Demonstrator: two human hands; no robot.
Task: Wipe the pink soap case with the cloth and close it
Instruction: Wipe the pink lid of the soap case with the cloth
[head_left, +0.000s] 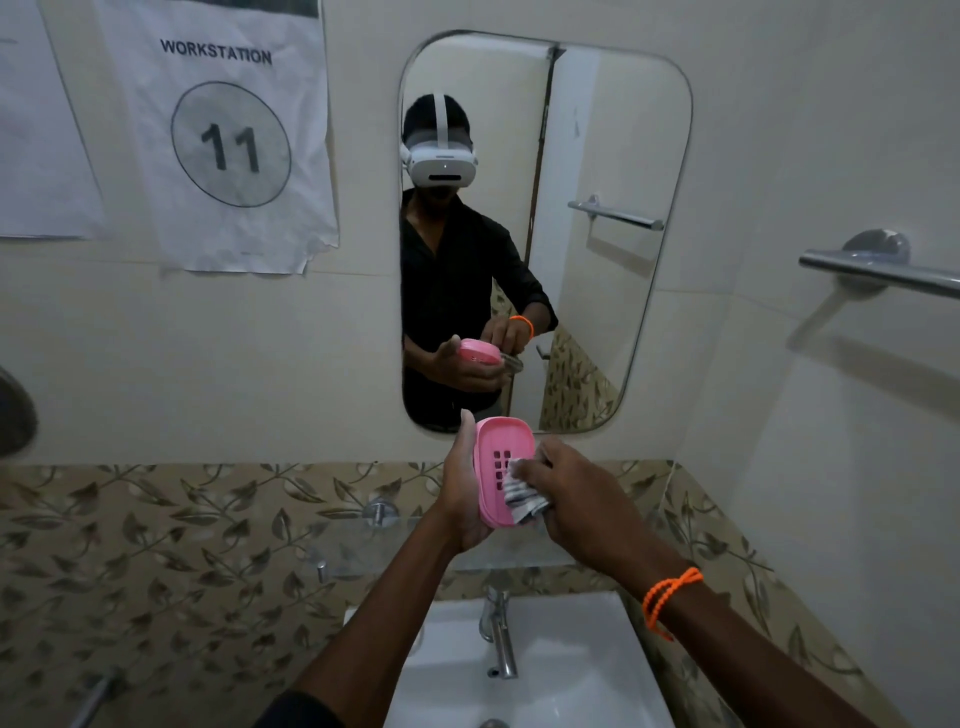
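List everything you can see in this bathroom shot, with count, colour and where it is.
soap case: one, pink, held up before the mirror
cloth: one, grey-white, pressed against the case
mirror: one, on the wall
paper sign: one, white, reads WORKSTATION 11, left of the mirror
towel bar: one, chrome, right wall
tap: one, chrome, over the sink
sink: one, white, bottom
wrist band: one, orange, right wrist
left hand: holds the case
right hand: holds the cloth
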